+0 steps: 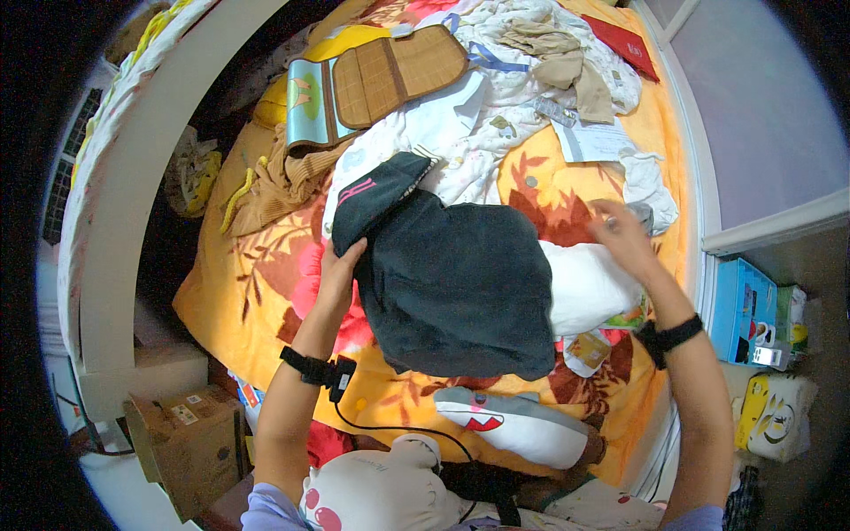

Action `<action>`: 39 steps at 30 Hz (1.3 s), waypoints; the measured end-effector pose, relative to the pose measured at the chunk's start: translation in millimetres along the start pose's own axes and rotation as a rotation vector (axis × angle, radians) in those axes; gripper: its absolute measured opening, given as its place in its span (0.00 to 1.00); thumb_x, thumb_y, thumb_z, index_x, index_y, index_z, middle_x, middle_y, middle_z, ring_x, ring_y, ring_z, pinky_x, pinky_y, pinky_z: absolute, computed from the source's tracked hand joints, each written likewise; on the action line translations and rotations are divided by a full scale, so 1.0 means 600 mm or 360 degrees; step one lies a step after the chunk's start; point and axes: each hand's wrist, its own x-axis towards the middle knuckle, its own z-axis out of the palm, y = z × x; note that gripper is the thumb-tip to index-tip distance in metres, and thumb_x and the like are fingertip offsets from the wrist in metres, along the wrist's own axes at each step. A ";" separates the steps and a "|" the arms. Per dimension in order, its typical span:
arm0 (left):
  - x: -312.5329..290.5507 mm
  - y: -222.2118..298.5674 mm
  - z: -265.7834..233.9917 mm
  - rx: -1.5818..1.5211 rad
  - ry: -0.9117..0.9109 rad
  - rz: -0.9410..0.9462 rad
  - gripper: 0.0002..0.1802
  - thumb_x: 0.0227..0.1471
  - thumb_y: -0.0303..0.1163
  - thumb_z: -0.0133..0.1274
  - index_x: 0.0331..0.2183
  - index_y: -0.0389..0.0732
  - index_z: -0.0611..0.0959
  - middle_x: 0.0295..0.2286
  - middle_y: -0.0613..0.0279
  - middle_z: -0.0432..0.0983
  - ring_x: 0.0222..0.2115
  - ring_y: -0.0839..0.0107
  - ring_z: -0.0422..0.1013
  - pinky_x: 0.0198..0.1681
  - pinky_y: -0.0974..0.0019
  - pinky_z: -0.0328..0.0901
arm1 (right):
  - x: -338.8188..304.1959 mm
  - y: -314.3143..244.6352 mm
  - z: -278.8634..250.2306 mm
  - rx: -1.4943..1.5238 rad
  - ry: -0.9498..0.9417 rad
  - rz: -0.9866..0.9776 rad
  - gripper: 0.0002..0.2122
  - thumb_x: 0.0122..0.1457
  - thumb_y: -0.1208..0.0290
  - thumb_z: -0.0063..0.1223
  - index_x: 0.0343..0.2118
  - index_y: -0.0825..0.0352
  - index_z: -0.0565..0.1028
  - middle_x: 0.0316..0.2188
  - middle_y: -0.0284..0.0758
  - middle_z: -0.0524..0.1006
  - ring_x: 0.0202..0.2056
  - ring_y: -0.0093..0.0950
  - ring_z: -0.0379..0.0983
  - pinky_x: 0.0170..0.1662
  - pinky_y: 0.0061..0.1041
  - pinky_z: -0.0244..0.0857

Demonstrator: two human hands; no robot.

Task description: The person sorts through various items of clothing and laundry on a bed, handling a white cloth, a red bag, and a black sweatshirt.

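A dark grey garment (460, 283) with thick fabric lies partly folded on the bed in front of me. Pink lettering marks its upper left part, and a striped edge shows at the top. My left hand (338, 271) grips its left edge, thumb on top and the other fingers mostly hidden beneath. To the right, my right hand (625, 237) hovers clear of the garment, fingers loosely apart and slightly blurred, with nothing visible in them. Just below it, a white cloth-like item (586, 288) sits against the garment's right side.
An orange floral blanket (257, 292) covers the bed. A folded brown mat (398, 75), white cloth, papers (593, 140) and a beige garment (575, 75) lie beyond. Nearer are a grey-white shark plush (513, 425) and a white plush (381, 487). A cardboard box (190, 442) stands left.
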 end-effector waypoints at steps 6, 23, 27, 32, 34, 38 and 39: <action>0.036 0.024 0.023 -0.0509 -0.0119 -0.0518 0.22 0.49 0.36 0.49 0.45 0.34 0.69 0.42 0.56 0.69 0.41 0.64 0.67 0.45 0.64 0.61 | 0.031 -0.030 0.154 0.0511 -0.0536 0.0264 0.32 0.39 0.68 0.61 0.50 0.69 0.62 0.39 0.40 0.72 0.37 0.27 0.70 0.39 0.22 0.63; 0.121 0.459 0.084 -0.1176 -0.1467 0.0665 0.20 0.54 0.41 0.38 0.43 0.39 0.72 0.43 0.58 0.69 0.45 0.62 0.64 0.51 0.55 0.53 | -0.093 -0.296 -0.312 -0.1059 0.1066 -0.1168 0.10 0.42 0.79 0.54 0.30 0.67 0.72 0.26 0.34 0.71 0.24 0.27 0.69 0.32 0.22 0.62; 0.085 0.402 0.081 -0.0947 -0.1023 0.0555 0.19 0.47 0.37 0.46 0.41 0.37 0.73 0.40 0.56 0.71 0.42 0.64 0.66 0.47 0.58 0.59 | -0.158 -0.220 -0.271 -0.1285 0.0878 -0.0912 0.17 0.39 0.81 0.51 0.36 0.63 0.70 0.29 0.35 0.70 0.23 0.33 0.69 0.25 0.25 0.64; 0.098 0.146 -0.052 -0.0103 -0.0719 -0.0475 0.07 0.39 0.23 0.50 0.28 0.34 0.76 0.29 0.61 0.73 0.27 0.68 0.69 0.33 0.68 0.64 | -0.225 -0.049 -0.157 -0.1016 0.0001 -0.0274 0.11 0.43 0.74 0.52 0.33 0.61 0.73 0.30 0.37 0.71 0.26 0.35 0.71 0.28 0.30 0.66; 0.072 0.088 -0.072 0.0633 -0.0075 -0.0377 0.22 0.38 0.20 0.49 0.41 0.35 0.70 0.29 0.60 0.71 0.30 0.69 0.68 0.36 0.70 0.63 | -0.232 -0.024 -0.135 -0.0937 -0.0091 -0.0226 0.09 0.44 0.73 0.51 0.31 0.62 0.74 0.28 0.38 0.72 0.26 0.36 0.71 0.29 0.30 0.66; 0.049 0.057 -0.041 0.0530 0.0382 0.0387 0.28 0.39 0.24 0.51 0.46 0.37 0.65 0.39 0.59 0.65 0.40 0.67 0.63 0.45 0.67 0.58 | -0.177 0.010 -0.088 -0.0629 -0.0162 -0.0099 0.06 0.47 0.74 0.50 0.28 0.68 0.75 0.22 0.38 0.74 0.24 0.30 0.72 0.28 0.23 0.65; 0.041 0.066 -0.011 0.0838 0.0400 0.0661 0.26 0.39 0.24 0.52 0.45 0.37 0.67 0.39 0.57 0.65 0.40 0.64 0.63 0.46 0.66 0.58 | -0.153 0.018 -0.080 -0.0422 -0.0157 0.0006 0.07 0.47 0.74 0.50 0.29 0.70 0.74 0.22 0.38 0.75 0.25 0.28 0.72 0.29 0.22 0.65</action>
